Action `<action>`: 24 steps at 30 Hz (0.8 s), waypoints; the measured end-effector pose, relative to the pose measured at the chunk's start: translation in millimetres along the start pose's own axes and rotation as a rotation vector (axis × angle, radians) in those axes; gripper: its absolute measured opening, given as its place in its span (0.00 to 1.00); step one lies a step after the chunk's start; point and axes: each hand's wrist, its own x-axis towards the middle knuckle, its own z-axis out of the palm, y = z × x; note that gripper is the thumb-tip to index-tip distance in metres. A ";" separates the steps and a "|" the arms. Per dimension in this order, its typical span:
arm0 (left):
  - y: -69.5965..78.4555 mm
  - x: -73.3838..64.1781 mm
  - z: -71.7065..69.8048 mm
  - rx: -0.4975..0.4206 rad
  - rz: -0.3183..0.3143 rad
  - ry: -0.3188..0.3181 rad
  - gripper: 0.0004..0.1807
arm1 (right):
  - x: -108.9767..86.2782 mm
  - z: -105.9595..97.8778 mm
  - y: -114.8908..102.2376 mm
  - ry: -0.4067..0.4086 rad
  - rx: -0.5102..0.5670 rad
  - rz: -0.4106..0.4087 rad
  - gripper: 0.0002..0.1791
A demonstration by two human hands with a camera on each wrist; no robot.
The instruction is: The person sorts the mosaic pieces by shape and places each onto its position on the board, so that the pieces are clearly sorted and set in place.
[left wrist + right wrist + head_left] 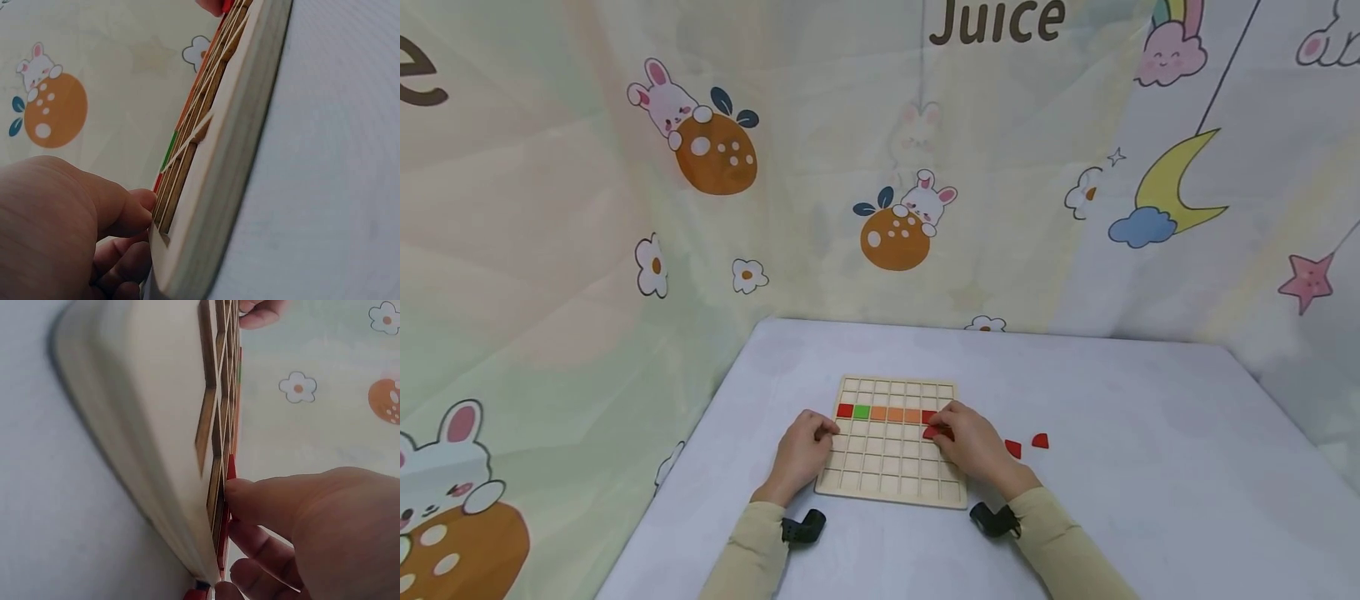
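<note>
At six o'clock from a red tile (pixel 927 416), a red piece (pixel 932 432) is pinched by the right hand (pixel 976 440); the wooden grid (pixel 891 498) is gripped at nine o'clock by the left hand (pixel 803 450).

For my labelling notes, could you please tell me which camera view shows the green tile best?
The head view, where the green tile shows its whole face from above; both wrist views catch only a thin green sliver.
</note>
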 end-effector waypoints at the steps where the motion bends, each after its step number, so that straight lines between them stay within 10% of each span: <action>1: 0.0 0.2 -0.3 -0.001 -0.001 0.002 0.08 | 0.4 0.3 0.2 -0.002 0.003 -0.004 0.12; 24: -0.8 0.4 -0.9 -0.002 -0.012 -0.001 0.08 | -4.8 -39.0 34.5 -0.071 0.046 0.226 0.12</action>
